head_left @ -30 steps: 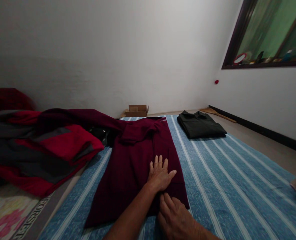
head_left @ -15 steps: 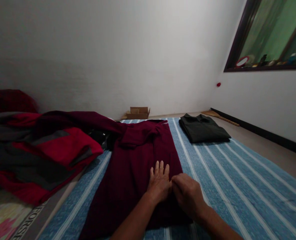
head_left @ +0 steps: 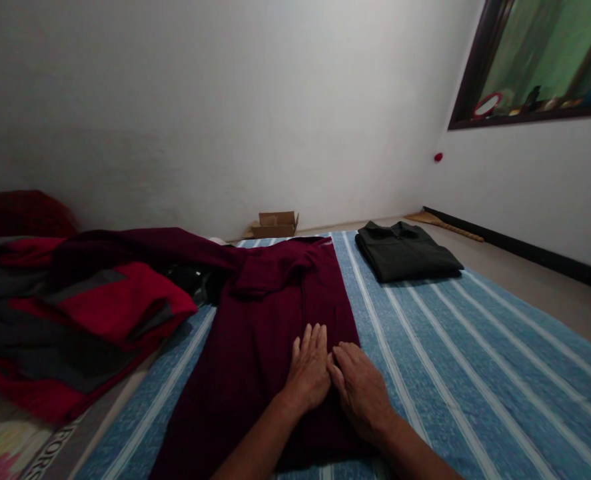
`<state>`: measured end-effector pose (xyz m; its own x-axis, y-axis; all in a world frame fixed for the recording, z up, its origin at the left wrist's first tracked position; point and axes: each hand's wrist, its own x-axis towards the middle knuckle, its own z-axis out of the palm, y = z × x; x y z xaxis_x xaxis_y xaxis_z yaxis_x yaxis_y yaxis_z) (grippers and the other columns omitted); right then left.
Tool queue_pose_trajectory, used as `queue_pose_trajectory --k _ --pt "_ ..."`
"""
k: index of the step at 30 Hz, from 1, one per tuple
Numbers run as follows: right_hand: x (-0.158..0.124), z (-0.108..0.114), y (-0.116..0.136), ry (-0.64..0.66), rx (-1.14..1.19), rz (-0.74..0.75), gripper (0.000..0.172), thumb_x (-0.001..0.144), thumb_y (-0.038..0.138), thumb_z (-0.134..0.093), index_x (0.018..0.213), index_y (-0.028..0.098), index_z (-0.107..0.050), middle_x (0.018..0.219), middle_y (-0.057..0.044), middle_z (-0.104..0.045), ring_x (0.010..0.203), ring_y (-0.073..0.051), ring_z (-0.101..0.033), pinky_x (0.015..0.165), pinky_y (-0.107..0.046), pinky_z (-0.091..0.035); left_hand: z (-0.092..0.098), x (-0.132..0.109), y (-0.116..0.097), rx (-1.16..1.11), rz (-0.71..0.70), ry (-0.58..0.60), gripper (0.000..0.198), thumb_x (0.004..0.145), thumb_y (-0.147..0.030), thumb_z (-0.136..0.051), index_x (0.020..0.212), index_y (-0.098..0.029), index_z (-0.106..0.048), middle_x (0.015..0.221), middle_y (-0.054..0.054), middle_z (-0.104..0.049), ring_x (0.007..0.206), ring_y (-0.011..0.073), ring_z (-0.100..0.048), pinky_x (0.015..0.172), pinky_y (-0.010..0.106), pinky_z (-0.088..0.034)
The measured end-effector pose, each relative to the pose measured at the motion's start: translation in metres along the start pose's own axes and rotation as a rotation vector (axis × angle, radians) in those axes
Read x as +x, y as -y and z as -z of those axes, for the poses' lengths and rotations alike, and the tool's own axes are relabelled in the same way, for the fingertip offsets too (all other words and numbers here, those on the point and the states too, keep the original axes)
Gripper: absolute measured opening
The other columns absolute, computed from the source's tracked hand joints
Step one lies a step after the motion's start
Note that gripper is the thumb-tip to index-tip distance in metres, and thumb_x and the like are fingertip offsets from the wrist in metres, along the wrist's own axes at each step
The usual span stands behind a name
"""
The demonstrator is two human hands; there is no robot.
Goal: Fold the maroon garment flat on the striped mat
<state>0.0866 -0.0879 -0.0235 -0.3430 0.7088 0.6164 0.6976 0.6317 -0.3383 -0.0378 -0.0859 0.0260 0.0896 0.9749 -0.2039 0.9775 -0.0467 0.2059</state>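
- Two hands lie flat, side by side: left hand (head_left: 309, 365) and right hand (head_left: 360, 387), palms down, fingers stretched out and together, gripping nothing.
- Both rest on the maroon shirt (head_left: 260, 313), which is spread under the palms. It runs from the wrists forward to its collar, well ahead of the fingertips.
- The shirt's right side looks folded in. That straight edge sits just under and beside the right hand, on the blue striped mat (head_left: 450, 360).
- Step in hand, as I read it: pressing and smoothing the folded side flat.
- To do it well: keep the palms flat and slide them forward along the fold toward the collar, so wrinkles go out at the end and do not bunch.
- Keep weight on the left hand as an anchor, or the cloth may creep across the mat.
- The sleeve to the left of the left hand trails into the red and grey pile (head_left: 85, 313); avoid tugging it.
- A dark folded shirt (head_left: 405, 252) lies well ahead and to the right of the right hand, apart from the work.
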Motion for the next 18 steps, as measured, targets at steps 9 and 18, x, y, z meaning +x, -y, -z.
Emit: queue_pose_trajectory --k 9,18 --pt "-0.003 0.001 0.007 0.070 -0.070 -0.056 0.027 0.085 0.027 -0.053 0.109 0.015 -0.058 0.113 -0.014 -0.061 0.112 -0.028 -0.052 0.093 -0.042 -0.044 0.040 0.066 -0.022 -0.396 0.211 -0.305 0.043 0.079 -0.028 -0.049 0.116 -0.008 -0.058 0.122 0.020 -0.058 0.115 0.0261 -0.053 0.097 0.034 -0.037" --pt "-0.004 -0.004 0.001 0.092 -0.025 -0.025 0.038 0.077 0.013 -0.049 0.114 0.015 -0.058 0.116 -0.012 -0.060 0.112 -0.027 -0.051 0.096 -0.042 -0.043 0.017 0.160 -0.028 -0.712 0.338 -0.706 0.031 0.074 -0.006 -0.045 0.096 -0.011 -0.066 0.098 0.012 -0.069 0.092 0.0186 -0.064 0.082 0.026 -0.046"
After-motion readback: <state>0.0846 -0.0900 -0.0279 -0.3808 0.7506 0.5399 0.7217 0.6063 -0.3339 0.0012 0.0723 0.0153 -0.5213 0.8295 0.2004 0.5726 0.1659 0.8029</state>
